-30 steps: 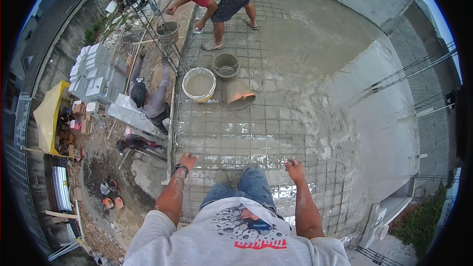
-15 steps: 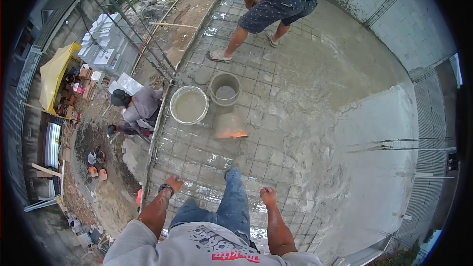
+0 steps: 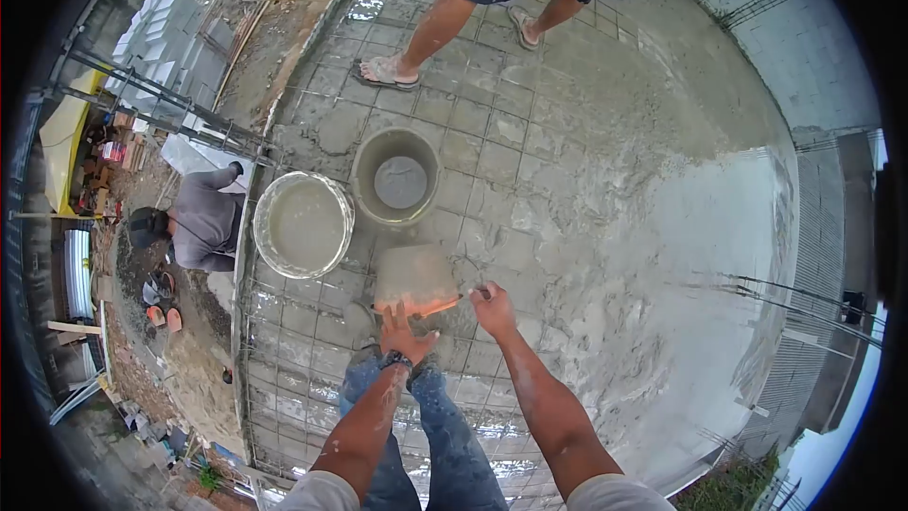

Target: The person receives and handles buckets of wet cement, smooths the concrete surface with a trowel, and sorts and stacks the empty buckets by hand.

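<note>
A cement-coated bucket with an orange rim lies tipped on the wet mesh, its rim facing me. My left hand reaches to the near rim, fingers spread and touching or just over it. Just right of the same rim is my right hand, its fingers curled in; what they hold, if anything, I cannot make out. Beyond the tipped bucket stand two upright buckets: a white-rimmed one full of grey slurry and a grey one with some liquid at its bottom.
Rebar mesh in wet concrete lies underfoot, with smoother concrete to the right. A co-worker in patterned shorts and sandals stands ahead. Another person in a grey top is below the slab's left edge. Rebar rods stick out there.
Both my hands have moved forward to the tipped bucket, the left one also rightward. My view has come closer to the buckets. The person at the left edge has shifted posture.
</note>
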Demonstrator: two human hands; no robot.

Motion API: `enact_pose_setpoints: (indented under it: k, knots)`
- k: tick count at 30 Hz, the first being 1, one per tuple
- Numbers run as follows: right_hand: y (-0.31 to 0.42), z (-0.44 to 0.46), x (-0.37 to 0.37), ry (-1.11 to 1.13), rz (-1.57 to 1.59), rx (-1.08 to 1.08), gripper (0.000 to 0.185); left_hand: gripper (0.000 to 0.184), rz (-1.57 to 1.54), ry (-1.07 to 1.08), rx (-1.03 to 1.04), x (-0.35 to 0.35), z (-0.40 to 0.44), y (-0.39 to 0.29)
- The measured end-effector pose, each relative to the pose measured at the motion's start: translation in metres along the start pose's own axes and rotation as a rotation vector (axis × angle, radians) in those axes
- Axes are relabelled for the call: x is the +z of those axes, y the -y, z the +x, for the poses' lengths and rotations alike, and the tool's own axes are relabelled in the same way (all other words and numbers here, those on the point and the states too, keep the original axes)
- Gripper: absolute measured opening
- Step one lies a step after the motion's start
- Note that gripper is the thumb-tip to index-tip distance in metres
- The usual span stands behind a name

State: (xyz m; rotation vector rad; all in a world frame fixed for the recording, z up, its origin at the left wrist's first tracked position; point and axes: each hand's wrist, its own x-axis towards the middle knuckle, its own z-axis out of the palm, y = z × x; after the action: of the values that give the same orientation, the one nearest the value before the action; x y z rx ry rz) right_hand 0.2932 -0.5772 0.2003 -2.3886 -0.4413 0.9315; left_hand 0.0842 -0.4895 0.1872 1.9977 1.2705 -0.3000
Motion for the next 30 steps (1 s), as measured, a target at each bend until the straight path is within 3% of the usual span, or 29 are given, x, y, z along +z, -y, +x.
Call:
enact_pose_setpoints:
  k: [2, 6, 9, 12, 13, 16, 17, 20, 23, 30]
  knots:
    - [0.027, 0.028, 0.029, -0.006, -0.03, -0.051, 0.041, 0.119, 0.119, 0.049, -0.073, 0.007, 0.025, -0.009]
    - [0.087, 0.064, 0.091, -0.156, -0.245, -0.425, 0.046, 0.13, 0.273, 0.049, -0.125, 0.04, 0.07, 0.02]
    - [0.14, 0.094, 0.139, -0.21, -0.398, -0.527, 0.051, 0.123, 0.213, 0.124, -0.1, 0.041, 0.09, 0.053]
    - [0.174, 0.122, 0.181, -0.276, -0.494, -0.64, 0.05, 0.114, 0.142, 0.102, 0.067, 0.049, 0.094, 0.087]
    - [0.183, 0.128, 0.196, -0.305, -0.507, -0.694, 0.049, 0.103, 0.151, 0.037, 0.14, 0.046, 0.094, 0.094]
    - [0.205, 0.136, 0.218, -0.27, -0.516, -0.64, 0.039, 0.099, 0.204, 0.037, 0.221, 0.034, 0.098, 0.106]
    - [0.201, 0.143, 0.22, -0.307, -0.56, -0.631, 0.029, 0.089, 0.17, -0.004, 0.245, 0.029, 0.101, 0.108]
    - [0.177, 0.155, 0.213, -0.23, -0.662, -0.624, 0.025, 0.07, 0.074, 0.101, 0.334, 0.029, 0.107, 0.117]
    - [0.158, 0.15, 0.19, -0.176, -0.711, -0.662, 0.025, 0.038, 0.154, 0.057, 0.532, 0.034, 0.107, 0.116]
    - [0.143, 0.135, 0.052, -0.299, -0.655, -0.579, 0.03, 0.024, 0.318, 0.058, 0.427, 0.032, 0.104, 0.11]
